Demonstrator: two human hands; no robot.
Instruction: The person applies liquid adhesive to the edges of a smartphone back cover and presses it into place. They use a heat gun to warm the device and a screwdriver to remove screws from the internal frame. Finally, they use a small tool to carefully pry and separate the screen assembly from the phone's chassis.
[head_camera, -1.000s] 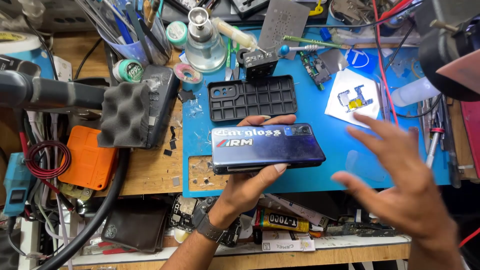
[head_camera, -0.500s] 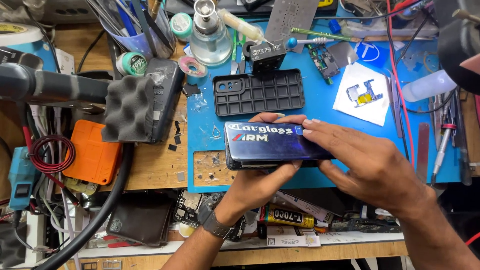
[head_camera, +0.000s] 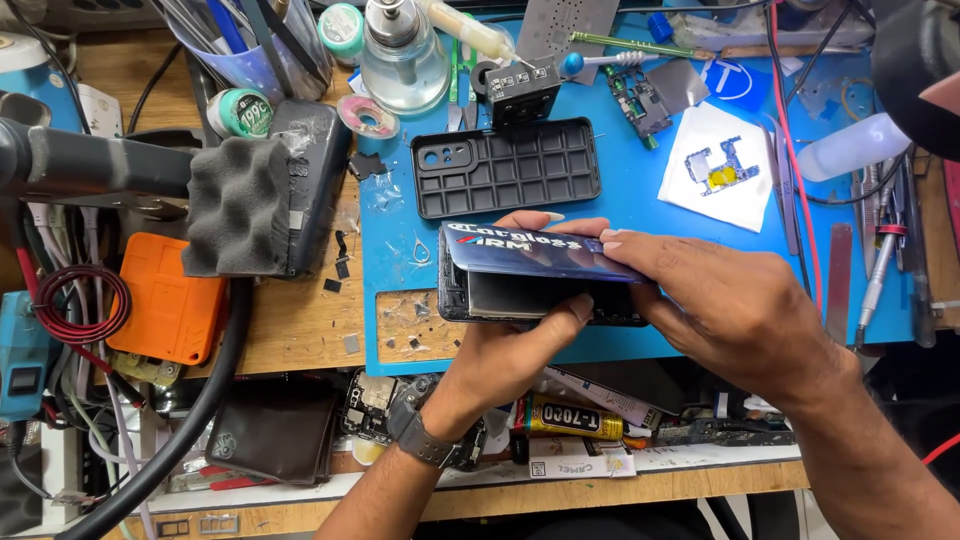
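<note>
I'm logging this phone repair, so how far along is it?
Done: the black case is off and lies on the blue mat. In hand: the left hand holds the phone while the right hand grips its blue back cover, lifted along one edge. Left: the cover is not yet seated flat.

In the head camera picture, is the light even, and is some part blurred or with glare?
Head view: the light is bright and fairly even, with soft shadows under the hands; the phone in the left hand and right hand is sharp, its glossy blue back cover showing a pale sheen; a dark object at the top right corner is close and blurred; the blue mat shows no strong glare.
</note>
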